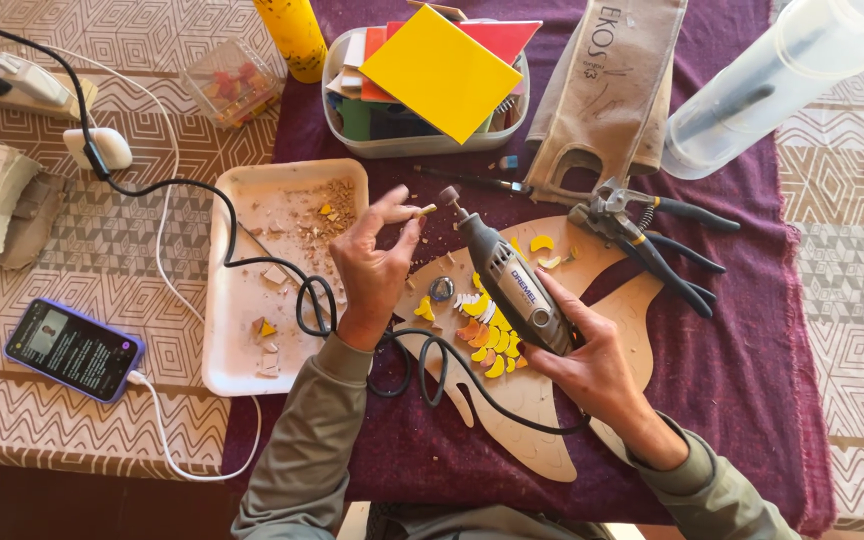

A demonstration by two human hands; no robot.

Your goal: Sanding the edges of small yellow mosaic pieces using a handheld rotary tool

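Grinding step: small tan piece (425, 210) pinched between thumb and forefinger of left hand (372, 265), held at tip of rotary tool (505, 283), just short of grinding bit (449, 195); contact not clear.
Right hand (592, 365): fingers wrapped tight round grey tool body, at 4 o'clock from bit.
Next move, judged: steady pinch, light touch of piece edge to bit, cord (252, 262) kept off work.
Wooden cutout (542, 400): flat on maroon cloth (752, 350), under both hands, carrying yellow and orange mosaic pieces (487, 345).
White tray (237, 300): at 9 o'clock from left hand, holding crumbs, chips, a few yellow bits.
Clear tub (422, 145): at 12 o'clock, filled with coloured sheets, yellow square (440, 72) on top.
Small clear box (230, 82): at 11 o'clock, red and yellow fragments inside.
Nippers (642, 232): at 2 o'clock, lying on cutout edge.
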